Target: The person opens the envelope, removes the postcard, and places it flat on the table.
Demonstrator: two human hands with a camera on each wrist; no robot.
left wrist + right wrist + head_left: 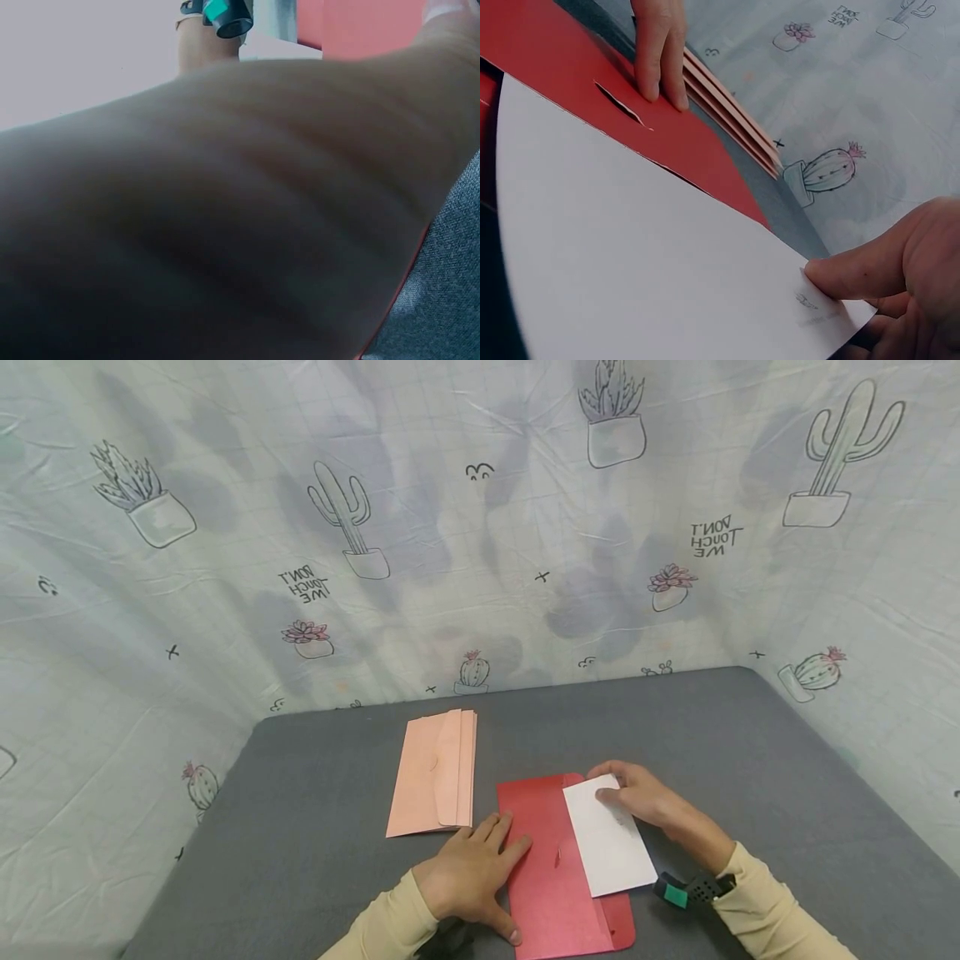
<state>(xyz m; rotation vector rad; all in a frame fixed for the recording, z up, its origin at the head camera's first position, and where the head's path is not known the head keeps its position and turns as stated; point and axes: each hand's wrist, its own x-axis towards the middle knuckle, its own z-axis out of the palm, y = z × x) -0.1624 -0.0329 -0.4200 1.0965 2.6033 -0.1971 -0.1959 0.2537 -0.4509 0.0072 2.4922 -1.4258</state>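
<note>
A red envelope [536, 877] lies on the grey table with its flap side to the right. My left hand [474, 870] rests spread on its left edge, fingers straight. In the right wrist view, two of those fingers [660, 60] press the red paper near a small slit. Between thumb and fingers my right hand [633, 792] pinches the far end of a white card [609, 839]. The card lies over the right part of the envelope; whether its left edge is tucked inside, I cannot tell. My palm fills most of the left wrist view.
A stack of pink envelopes [429, 772] lies behind and left of the red one. The grey table [322, 860] runs back to a white cloth [420, 635] printed with cacti, which also hangs along both sides. A dark wristband [693, 889] circles the right wrist.
</note>
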